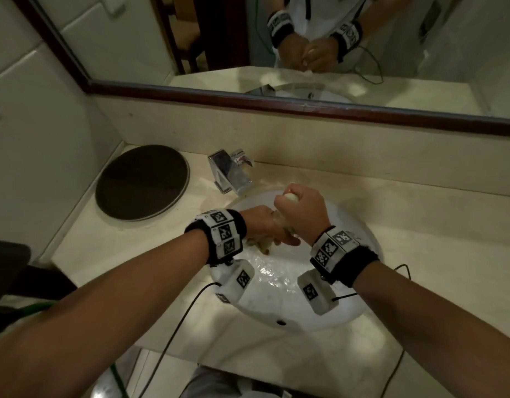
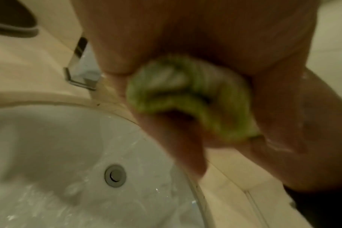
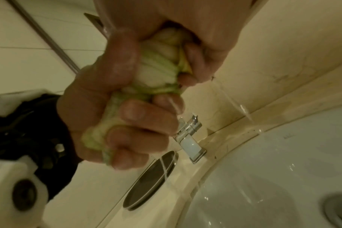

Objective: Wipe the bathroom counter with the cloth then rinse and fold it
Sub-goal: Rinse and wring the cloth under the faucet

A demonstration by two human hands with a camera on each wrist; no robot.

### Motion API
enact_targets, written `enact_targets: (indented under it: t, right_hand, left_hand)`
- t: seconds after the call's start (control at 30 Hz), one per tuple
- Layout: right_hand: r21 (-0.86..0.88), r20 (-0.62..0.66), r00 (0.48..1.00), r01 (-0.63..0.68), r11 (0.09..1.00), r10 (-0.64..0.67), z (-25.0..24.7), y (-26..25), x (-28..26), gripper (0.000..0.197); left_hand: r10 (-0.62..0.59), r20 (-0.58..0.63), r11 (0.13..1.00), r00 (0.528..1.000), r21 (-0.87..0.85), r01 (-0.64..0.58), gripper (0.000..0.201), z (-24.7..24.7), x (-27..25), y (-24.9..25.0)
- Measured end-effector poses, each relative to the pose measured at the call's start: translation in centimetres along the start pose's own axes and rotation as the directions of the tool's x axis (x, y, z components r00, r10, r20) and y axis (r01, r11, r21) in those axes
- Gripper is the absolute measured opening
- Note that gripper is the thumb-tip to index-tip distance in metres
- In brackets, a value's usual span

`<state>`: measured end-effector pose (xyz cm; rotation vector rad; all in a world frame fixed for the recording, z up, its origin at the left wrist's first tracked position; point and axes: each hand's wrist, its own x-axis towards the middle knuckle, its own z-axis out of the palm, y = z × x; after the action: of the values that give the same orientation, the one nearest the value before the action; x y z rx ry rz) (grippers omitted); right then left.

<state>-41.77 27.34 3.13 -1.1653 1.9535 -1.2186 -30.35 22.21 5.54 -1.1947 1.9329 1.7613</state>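
I see both my hands over the white sink, which is set in the beige surface near its front edge. The cloth, pale green and white, is twisted into a tight rope between the two hands, above the basin.

My right hand is the higher one, closer to the back edge of the surface. Its grip is fully curled: the fingers and the thumb wrap around the upper end of the cloth, pressed tight with no gap. A rounded end of cloth sticks out at the top of this fist.

My left hand is lower and nearer to me. Its grip is also closed hard around the lower end of the cloth; the fingers fold over the twisted fabric and a bunch of it comes out beside the palm. The two fists touch each other.

Thin streams of water fall from the cloth into the sink, and the skin of both hands looks wet. The bottom of the basin is wet around the drain.

The chrome faucet stands at the back edge of the surface, just behind the sink. A dark round plate lies in the back left corner of the surface.
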Motion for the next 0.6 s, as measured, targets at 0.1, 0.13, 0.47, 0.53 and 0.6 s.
enact_targets:
  t: [0.1,0.13,0.47,0.53,0.6]
  right_hand:
    - [0.018,0.0,0.996,0.092,0.996,-0.092,-0.2,0.2,-0.4,0.027]
    - [0.053,-0.008,0.995,0.103,0.993,-0.102,-0.2,0.4,-0.4,0.024]
    - [0.149,0.181,0.977,-0.138,0.979,0.11,-3.0,1.5,-0.4,0.039]
    - [0.103,0.257,0.927,-0.306,0.947,0.272,-3.8,1.8,-0.4,0.05]
    - [0.202,0.386,0.795,-0.568,0.798,0.468,-4.2,1.7,-0.9,0.051]
  left_hand:
    - [0.027,0.218,0.954,0.976,-0.297,0.04,0.025,-0.3,0.0,-0.7]
    - [0.052,0.266,0.93,0.963,-0.363,0.05,0.027,-0.4,0.1,-1.1]
    - [0.096,-0.212,0.995,0.972,0.048,-0.088,0.029,1.1,1.8,-1.0]
    - [0.195,-0.316,0.861,0.929,0.509,-0.008,0.04,1.0,2.0,-0.9]
    - [0.313,-0.33,0.665,0.89,0.746,0.043,0.048,1.1,2.0,-0.8]
